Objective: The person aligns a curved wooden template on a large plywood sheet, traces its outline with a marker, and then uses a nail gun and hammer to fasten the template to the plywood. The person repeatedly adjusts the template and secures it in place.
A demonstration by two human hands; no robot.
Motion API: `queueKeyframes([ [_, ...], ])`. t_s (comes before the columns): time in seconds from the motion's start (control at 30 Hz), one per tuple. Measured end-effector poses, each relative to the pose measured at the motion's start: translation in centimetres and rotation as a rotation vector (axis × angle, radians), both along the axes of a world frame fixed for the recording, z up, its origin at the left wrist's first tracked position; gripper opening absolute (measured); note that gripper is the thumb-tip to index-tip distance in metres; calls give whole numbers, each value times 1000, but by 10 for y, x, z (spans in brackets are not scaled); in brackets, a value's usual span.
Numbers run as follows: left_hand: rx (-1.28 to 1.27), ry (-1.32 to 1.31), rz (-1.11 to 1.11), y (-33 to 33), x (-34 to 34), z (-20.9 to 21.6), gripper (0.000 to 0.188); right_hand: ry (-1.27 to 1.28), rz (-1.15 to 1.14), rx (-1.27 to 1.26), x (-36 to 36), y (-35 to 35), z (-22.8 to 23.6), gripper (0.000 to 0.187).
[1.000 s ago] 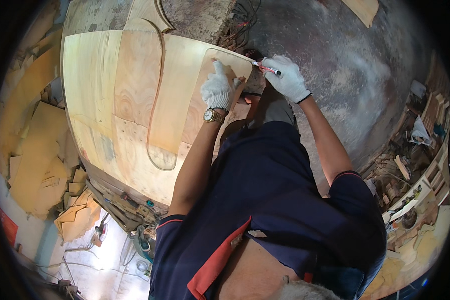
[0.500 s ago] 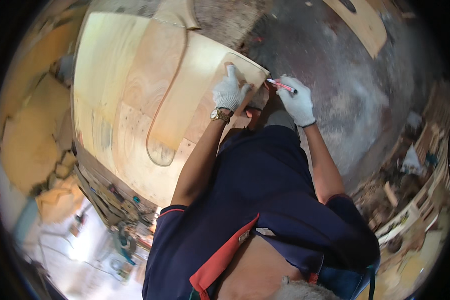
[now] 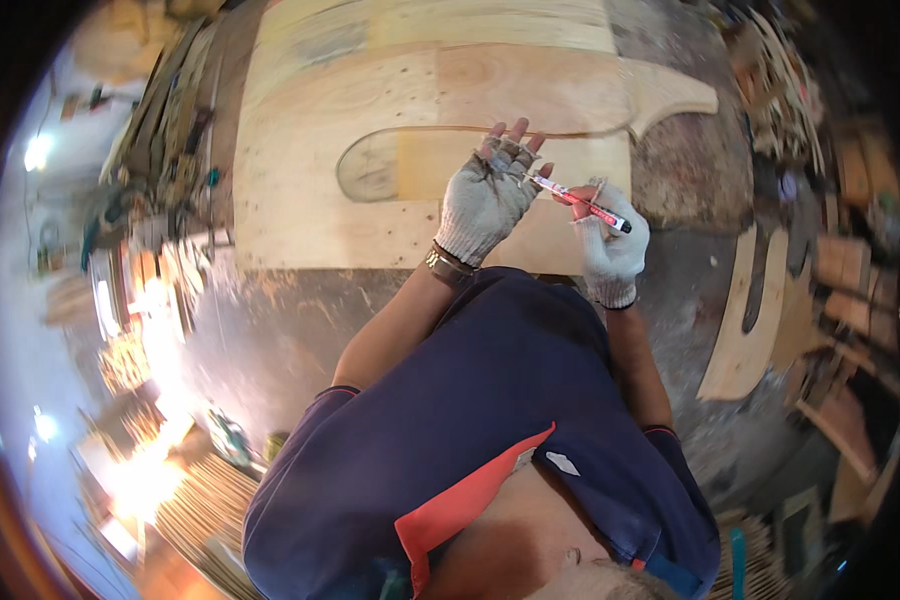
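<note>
both gloved hands near plywood panel [image 3: 370,215] front edge: left [image 3: 485,200] spread flat, right [image 3: 610,245] pinching marker [image 3: 577,200].

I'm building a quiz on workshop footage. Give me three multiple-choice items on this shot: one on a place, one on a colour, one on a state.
1. Where does the left hand rest?
A. on the large plywood sheet
B. on the concrete floor
C. on the person's knee

2. What colour is the marker body?
A. green
B. red and white
C. plain yellow

3. What state is the right hand in?
A. open and empty
B. flat on the wood
C. closed around the marker

Answers:
1 A: the gloved palm lies on the pale sheet, fingers beside the curved template.
2 B: the barrel shows red with white, with a dark tip.
3 C: the gloved fingers wrap the marker's barrel.
</note>
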State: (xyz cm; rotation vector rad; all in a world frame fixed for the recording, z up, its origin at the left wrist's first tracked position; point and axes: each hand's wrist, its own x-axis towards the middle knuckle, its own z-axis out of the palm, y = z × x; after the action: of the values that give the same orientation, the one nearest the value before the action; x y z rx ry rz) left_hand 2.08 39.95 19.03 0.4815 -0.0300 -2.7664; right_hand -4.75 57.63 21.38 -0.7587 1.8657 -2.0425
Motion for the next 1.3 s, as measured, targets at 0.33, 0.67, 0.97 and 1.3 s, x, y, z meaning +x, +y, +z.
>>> queueKeyframes([
  [0.33, -367, -116, 291, 19, 16, 21, 50, 413, 346, -137, -13, -56, -29, 23],
  [0.67, -676, -206, -141, 17, 60, 14, 47, -252, 454, -57, -41, -41, -20, 23],
  [0.97, -1066, -380, -293, 0, 60, 38, 41, -315, 427, -171, -43, -37, -15, 19],
  [1.3, -1417, -492, -316, -5, 61, 70, 21, -418, 390, -262, -36, -39, -14, 17],
])
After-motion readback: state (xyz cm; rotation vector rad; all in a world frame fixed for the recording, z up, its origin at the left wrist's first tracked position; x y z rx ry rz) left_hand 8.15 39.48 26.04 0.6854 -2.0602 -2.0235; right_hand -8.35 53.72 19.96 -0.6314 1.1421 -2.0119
